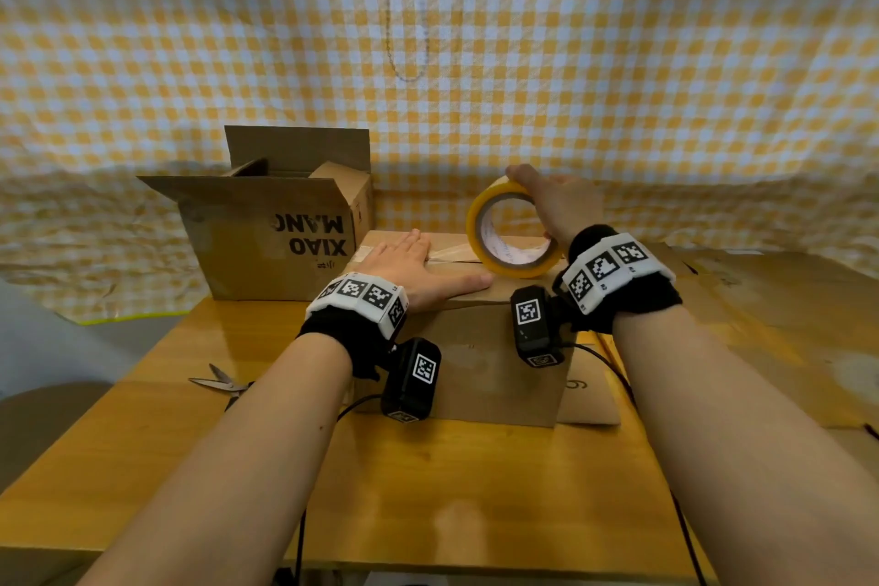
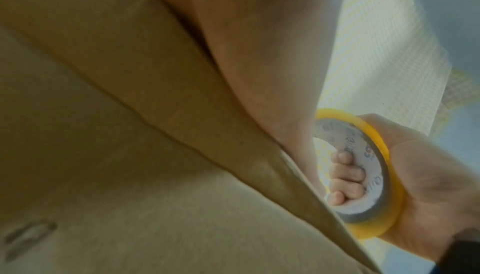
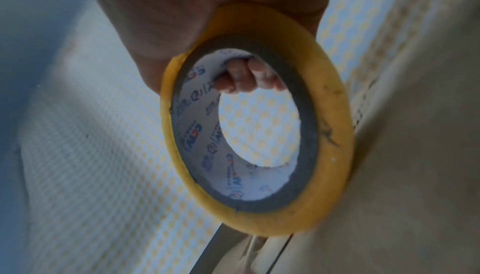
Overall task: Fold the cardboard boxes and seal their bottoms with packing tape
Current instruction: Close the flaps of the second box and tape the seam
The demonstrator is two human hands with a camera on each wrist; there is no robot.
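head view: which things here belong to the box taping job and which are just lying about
In use:
- right hand gripping the packing tape roll
- left hand pressing flat on the closed cardboard box
- strip of tape along its seam

Lying about:
- open printed box, behind left
- scissors on the wooden table
- flat cardboard, right

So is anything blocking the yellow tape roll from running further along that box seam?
Nothing visible. The right hand grips the yellow tape roll standing on the brown cardboard box; the left hand lies flat behind it, on the taped stretch.
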